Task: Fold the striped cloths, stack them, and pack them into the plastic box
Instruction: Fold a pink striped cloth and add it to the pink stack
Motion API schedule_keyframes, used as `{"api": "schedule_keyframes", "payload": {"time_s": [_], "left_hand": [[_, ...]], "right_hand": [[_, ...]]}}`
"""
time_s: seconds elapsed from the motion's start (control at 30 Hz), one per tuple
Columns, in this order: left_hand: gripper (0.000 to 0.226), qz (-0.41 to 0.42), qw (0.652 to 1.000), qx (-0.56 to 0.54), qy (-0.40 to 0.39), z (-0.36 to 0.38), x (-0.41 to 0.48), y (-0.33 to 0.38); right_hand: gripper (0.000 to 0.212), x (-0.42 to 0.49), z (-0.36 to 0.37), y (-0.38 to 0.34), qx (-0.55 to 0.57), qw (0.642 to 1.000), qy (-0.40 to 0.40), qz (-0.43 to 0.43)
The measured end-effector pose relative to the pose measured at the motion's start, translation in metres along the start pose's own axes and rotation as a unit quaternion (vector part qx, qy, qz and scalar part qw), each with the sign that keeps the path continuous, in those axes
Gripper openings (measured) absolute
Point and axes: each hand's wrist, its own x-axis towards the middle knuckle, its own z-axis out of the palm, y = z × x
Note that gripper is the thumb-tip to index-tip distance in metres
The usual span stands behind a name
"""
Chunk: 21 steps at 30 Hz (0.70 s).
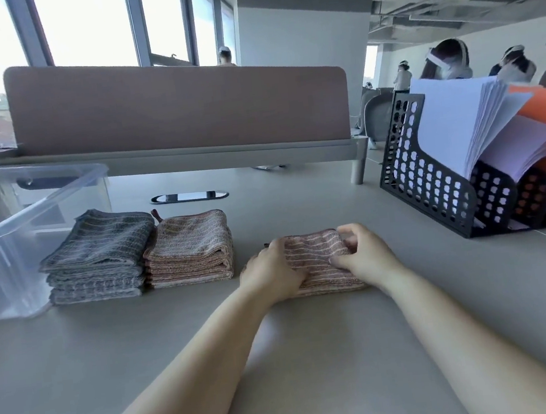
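A folded pink striped cloth (314, 253) lies on the table in front of me. My left hand (272, 273) grips its left side and my right hand (360, 254) grips its right side, fingers curled over the fabric. To the left stand two stacks of folded cloths side by side: a grey striped stack (97, 257) and a pink striped stack (190, 250). The clear plastic box (2, 234) stands at the far left, touching the grey stack; I see no cloth inside it.
A black perforated file rack (432, 182) holding white paper and orange folders stands at the right. A brown desk divider (179, 112) runs along the back. A cable slot (189, 196) sits mid-table. People stand in the far background.
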Motion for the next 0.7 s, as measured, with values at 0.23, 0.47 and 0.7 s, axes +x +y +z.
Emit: {"api": "schedule_keyframes", "payload": {"time_s": [0.23,0.47,0.7], "left_hand": [[0.093,-0.064,0.866,-0.496,-0.005,-0.031,0.0,0.005],[0.062,-0.081,0.849,-0.519,-0.06,-0.097,-0.005,-0.016],[0.037,-0.047,0.908,-0.385,0.16,-0.143,0.005,-0.049]], "right_hand": [[0.061,-0.001,-0.016,-0.029,0.35,0.936,-0.018,0.011],[0.051,0.007,-0.002,-0.086,0.463,0.883,-0.07,-0.036],[0.022,0.035,0.055,-0.133,0.271,0.958,0.004,-0.098]]}}
